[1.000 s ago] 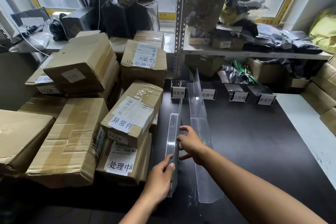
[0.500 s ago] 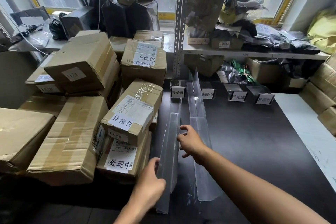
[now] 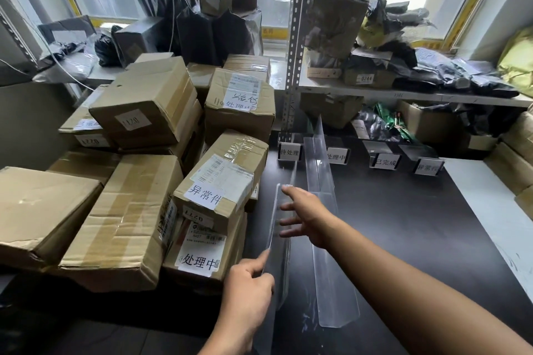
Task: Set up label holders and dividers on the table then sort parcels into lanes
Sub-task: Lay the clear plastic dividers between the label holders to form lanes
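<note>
At your far left the cardboard parcels (image 3: 127, 210) lie stacked on one another at the table's left edge, too overlapped to count surely. Just right of the pile, your left hand (image 3: 248, 294) grips the near end of the left divider (image 3: 281, 274), its fingers curled on the clear edge and the forefinger laid along it. That divider's long axis runs straight away from you, its far end pointing at the leftmost label holder; its upright fin leans slightly left, and you cannot tell whether its base sits flat on the black table (image 3: 418, 239). Your right hand (image 3: 307, 216) is open, the fingers spread and straight, their tips touching the fin's right face about halfway along. Just beside it stands the right divider (image 3: 328, 239), held by neither hand, resting on its flat base, fin up, nearly parallel to the first and pointing the same way. That makes two dividers. Across the table's far edge stand four label holders (image 3: 386, 161) in one row, faces toward you, with the right divider's far end running between the first and the second.
</note>
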Tool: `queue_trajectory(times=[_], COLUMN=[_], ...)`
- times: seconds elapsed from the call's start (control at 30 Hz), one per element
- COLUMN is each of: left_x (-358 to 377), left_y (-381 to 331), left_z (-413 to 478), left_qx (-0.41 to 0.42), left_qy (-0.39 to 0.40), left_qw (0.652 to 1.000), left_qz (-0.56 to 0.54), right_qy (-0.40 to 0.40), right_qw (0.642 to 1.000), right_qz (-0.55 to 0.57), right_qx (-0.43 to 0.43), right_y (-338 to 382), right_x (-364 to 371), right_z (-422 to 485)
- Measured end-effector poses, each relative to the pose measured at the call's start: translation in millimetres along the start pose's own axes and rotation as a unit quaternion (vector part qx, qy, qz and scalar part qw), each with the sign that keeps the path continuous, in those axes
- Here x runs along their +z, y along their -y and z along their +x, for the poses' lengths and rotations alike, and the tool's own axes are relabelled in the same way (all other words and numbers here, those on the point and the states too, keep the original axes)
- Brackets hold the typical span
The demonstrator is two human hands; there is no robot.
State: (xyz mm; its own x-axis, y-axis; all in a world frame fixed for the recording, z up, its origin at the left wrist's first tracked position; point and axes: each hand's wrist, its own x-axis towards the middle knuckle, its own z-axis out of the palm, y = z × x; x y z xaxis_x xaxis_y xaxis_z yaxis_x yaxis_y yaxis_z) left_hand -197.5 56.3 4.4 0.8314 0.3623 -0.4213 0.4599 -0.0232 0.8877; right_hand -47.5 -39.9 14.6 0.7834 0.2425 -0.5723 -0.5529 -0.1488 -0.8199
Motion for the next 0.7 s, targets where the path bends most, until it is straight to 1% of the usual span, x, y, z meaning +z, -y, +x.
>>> queue_trajectory(times=[0.07,0.17,0.23,0.33,0.43,0.57,0.7], left_x=[-3,-1,2,8,24,71,135], left_y=[-14,-33,-45,-64,-86,-120,-150], left_z=[-12,-28,-37,-46,-46,-39,-15], left_qx=[0.001,0.022,0.034,0.067,0.102,0.138,0.139], left_qy=[0.013,0.057,0.083,0.091,0.115,0.154,0.197], left_qw=[0.999,0.996,0.993,0.99,0.987,0.977,0.97], left_qz=[-0.038,-0.072,-0.082,-0.079,-0.051,-0.044,-0.025], right_qy=[0.003,0.02,0.033,0.044,0.033,-0.008,-0.047], right_qw=[1.0,1.0,0.999,0.998,0.995,0.991,0.987], right_qz=[0.011,0.002,-0.016,-0.006,-0.008,-0.017,-0.015], right_qx=[0.009,0.003,-0.014,-0.048,-0.091,-0.134,-0.151], right_y=[12,35,50,68,84,109,130], right_x=[2,3,-2,-17,-40,-95,-163], right_z=[-5,-18,-27,-37,-41,-28,-3])
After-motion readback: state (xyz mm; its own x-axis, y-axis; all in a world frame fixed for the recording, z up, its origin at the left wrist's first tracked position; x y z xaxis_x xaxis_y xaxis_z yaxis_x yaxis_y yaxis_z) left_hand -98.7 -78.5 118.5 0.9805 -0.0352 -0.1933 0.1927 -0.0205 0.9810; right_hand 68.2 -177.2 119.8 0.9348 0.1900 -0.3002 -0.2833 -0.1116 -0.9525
